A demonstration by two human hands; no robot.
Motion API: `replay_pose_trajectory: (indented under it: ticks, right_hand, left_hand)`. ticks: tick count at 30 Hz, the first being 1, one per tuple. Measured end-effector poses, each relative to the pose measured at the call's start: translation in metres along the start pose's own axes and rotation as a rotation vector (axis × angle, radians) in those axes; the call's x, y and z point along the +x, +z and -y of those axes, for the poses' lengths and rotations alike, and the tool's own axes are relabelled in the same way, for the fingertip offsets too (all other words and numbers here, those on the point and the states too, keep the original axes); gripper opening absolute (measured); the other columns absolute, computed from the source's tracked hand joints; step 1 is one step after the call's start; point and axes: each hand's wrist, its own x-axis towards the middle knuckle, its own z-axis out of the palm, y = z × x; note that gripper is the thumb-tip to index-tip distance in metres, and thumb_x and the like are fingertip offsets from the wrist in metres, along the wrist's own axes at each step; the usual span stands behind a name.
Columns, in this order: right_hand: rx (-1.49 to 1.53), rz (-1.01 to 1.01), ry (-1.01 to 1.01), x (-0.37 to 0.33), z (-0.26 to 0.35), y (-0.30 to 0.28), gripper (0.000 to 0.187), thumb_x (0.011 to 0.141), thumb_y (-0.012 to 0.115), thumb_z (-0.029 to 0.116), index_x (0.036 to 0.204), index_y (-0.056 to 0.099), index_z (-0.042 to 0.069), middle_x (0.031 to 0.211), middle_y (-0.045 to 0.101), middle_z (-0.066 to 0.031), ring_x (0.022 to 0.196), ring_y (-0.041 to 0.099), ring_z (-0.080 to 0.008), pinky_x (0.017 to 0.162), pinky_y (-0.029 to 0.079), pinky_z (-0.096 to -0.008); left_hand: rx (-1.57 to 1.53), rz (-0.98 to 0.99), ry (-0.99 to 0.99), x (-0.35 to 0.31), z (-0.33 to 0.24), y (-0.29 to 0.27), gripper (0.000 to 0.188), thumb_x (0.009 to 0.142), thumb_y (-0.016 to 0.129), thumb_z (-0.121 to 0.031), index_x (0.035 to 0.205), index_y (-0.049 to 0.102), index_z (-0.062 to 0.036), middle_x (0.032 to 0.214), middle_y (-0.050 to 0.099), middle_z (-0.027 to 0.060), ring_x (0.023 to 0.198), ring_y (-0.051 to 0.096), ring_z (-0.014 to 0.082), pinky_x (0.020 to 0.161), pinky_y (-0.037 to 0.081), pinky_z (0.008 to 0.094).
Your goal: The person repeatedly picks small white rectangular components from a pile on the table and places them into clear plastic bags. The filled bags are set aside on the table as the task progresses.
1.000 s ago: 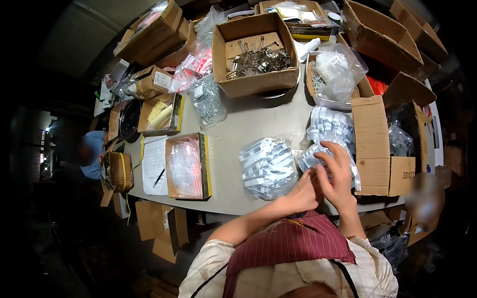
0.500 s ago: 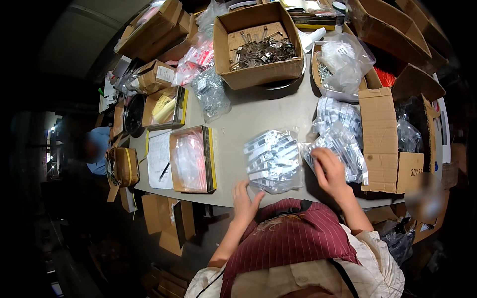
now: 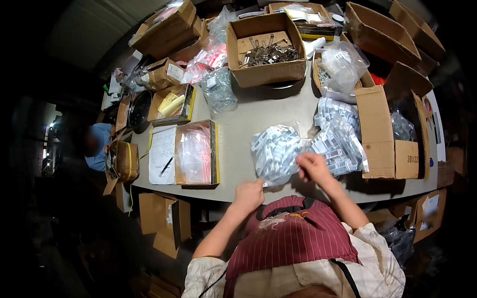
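A clear plastic bag of silvery metal parts (image 3: pixel 276 151) lies on the table in front of me. My left hand (image 3: pixel 249 195) is closed at its near left corner, pinching the plastic. My right hand (image 3: pixel 314 168) is by the bag's right side with its fingers curled together. Whether a bit of plastic is between those fingertips, I cannot tell. Just beyond the right hand, a second clear bag of similar metal parts (image 3: pixel 338 149) rests on the table, and another filled bag (image 3: pixel 336 112) lies behind it.
A cardboard box of metal clips (image 3: pixel 266 74) stands at the back. To the left are a box of flat plastic bags (image 3: pixel 195 154), a written sheet (image 3: pixel 160 144) with a pen, and a bag of small parts (image 3: pixel 218 92). An open carton (image 3: pixel 380 134) stands right. A person in blue (image 3: pixel 97 146) is far left.
My left hand has gone from lying open beside the bag to gripping its near corner. My right hand has moved left from the second bag to the first one's side.
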Motion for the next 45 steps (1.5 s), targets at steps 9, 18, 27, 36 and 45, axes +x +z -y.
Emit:
replay_pose_trajectory:
  ticks: [9, 18, 27, 36, 45]
  right_hand:
    - [0.500, -0.106, -0.111, -0.013, 0.041, 0.027, 0.037, 0.099, 0.059, 0.040, 0.085, 0.058, 0.006, 0.063, 0.058, -0.0032, 0.048, 0.053, -0.0121, 0.043, 0.042, -0.0257]
    - [0.081, 0.029, -0.052, -0.066, -0.002, 0.038, 0.058, 0.099, 0.051, 0.057, 0.089, 0.061, 0.001, 0.075, 0.068, -0.0110, 0.063, 0.067, -0.0164, 0.056, 0.054, -0.0264]
    - [0.530, -0.097, -0.132, -0.056, -0.003, 0.083, 0.018, 0.092, 0.066, 0.021, 0.094, 0.064, 0.003, 0.077, 0.065, -0.0049, 0.059, 0.063, -0.0133, 0.058, 0.051, -0.0249]
    - [0.633, -0.128, -0.088, -0.045, 0.007, 0.098, 0.015, 0.095, 0.063, 0.017, 0.086, 0.061, 0.005, 0.064, 0.053, 0.0015, 0.044, 0.043, -0.0047, 0.041, 0.032, -0.0193]
    - [0.540, -0.146, -0.145, -0.054, 0.012, 0.096, 0.020, 0.088, 0.065, 0.019, 0.075, 0.065, 0.004, 0.054, 0.047, 0.0032, 0.043, 0.039, -0.0057, 0.041, 0.025, -0.0232]
  left_hand:
    - [-0.952, 0.197, -0.099, -0.005, -0.032, -0.078, 0.022, 0.101, 0.055, -0.019, 0.090, 0.063, -0.0018, 0.060, 0.061, 0.0033, 0.058, 0.058, 0.0102, 0.057, 0.045, 0.0277]
    - [-0.798, 0.238, 0.180, -0.001, -0.024, -0.051, 0.022, 0.101, 0.054, -0.016, 0.087, 0.062, -0.0002, 0.060, 0.061, 0.0037, 0.056, 0.056, 0.0084, 0.055, 0.044, 0.0261]
    - [-1.115, 0.549, 0.042, -0.001, -0.006, -0.109, 0.029, 0.102, 0.055, -0.022, 0.085, 0.064, -0.0013, 0.063, 0.061, 0.0024, 0.057, 0.056, 0.0089, 0.055, 0.042, 0.0250]
    - [-0.483, 0.272, 0.355, 0.054, 0.007, -0.141, 0.051, 0.087, 0.070, -0.054, 0.077, 0.064, -0.0036, 0.060, 0.060, 0.0060, 0.056, 0.059, 0.0162, 0.055, 0.045, 0.0317]
    - [-1.167, 0.817, 0.210, 0.088, 0.007, -0.077, 0.029, 0.091, 0.074, -0.029, 0.078, 0.062, -0.0066, 0.065, 0.053, -0.0051, 0.055, 0.046, 0.0039, 0.048, 0.035, 0.0210]
